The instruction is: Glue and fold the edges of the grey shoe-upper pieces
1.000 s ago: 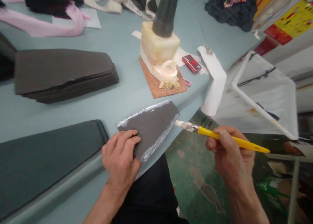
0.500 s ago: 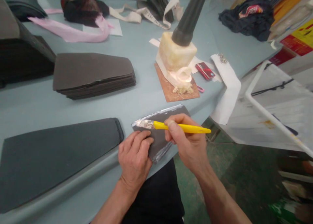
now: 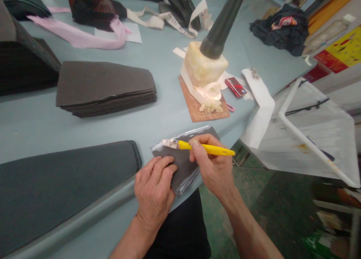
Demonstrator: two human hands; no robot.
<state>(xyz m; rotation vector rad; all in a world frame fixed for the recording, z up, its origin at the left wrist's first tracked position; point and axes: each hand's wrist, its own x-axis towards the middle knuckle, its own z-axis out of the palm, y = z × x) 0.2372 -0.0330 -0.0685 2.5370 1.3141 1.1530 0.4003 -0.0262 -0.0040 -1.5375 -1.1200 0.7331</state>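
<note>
A small dark grey piece (image 3: pixel 183 159) with white glue along its edges lies at the near edge of the pale blue table (image 3: pixel 158 112). My left hand (image 3: pixel 153 189) presses down on its near corner with the fingers laid flat. My right hand (image 3: pixel 213 166) grips a yellow-handled brush (image 3: pixel 197 147). The brush's white, glue-laden bristles rest on the piece's far left corner.
A glue-caked block with a black cone on a brown board (image 3: pixel 207 76) stands behind the piece. A stack of dark grey pieces (image 3: pixel 104 87) and a long dark sheet (image 3: pixel 62 187) lie to the left. A red phone (image 3: pixel 236 87), white paper (image 3: pixel 261 104), fabric scraps and a white rack (image 3: pixel 310 131) are at the right.
My right hand has swung the brush in from beyond the table's right edge onto the piece's far left corner. The left hand stays pressed on the piece.
</note>
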